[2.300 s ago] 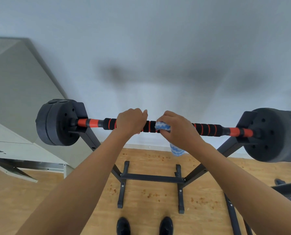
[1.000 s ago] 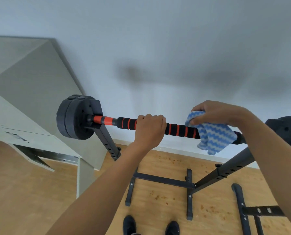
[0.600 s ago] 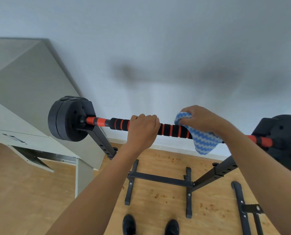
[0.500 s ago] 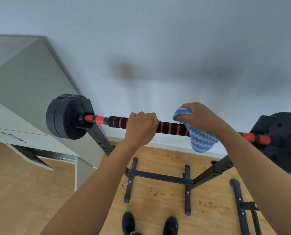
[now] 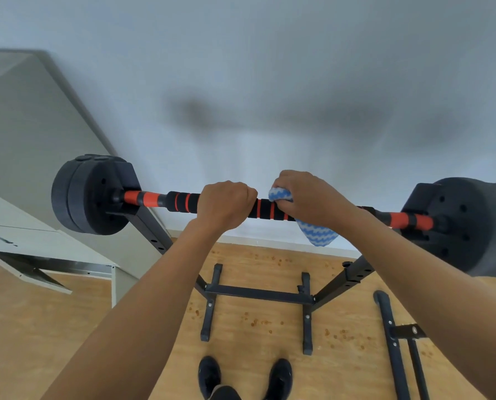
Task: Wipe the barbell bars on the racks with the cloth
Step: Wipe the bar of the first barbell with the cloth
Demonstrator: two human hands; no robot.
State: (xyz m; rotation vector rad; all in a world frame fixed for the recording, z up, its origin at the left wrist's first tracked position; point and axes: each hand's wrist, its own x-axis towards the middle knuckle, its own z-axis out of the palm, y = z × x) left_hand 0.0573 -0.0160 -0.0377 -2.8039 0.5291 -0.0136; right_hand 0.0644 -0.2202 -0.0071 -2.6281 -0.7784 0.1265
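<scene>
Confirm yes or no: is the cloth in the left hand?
No. The right hand presses the cloth on the bar; the left hand grips bare bar.

The room is bright with soft, even light. A blurry dark shadow sits on the far wall. Straight lines bend near the edges.

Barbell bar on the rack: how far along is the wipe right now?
Done: cannot tell, no cleaned stretch shows. In hand: the right hand presses the blue-and-white cloth around the barbell bar near its middle, while the left hand grips the bar beside it. Left, probably: the striped grip and orange sleeve by the left plates, and the orange end on the right.
</scene>
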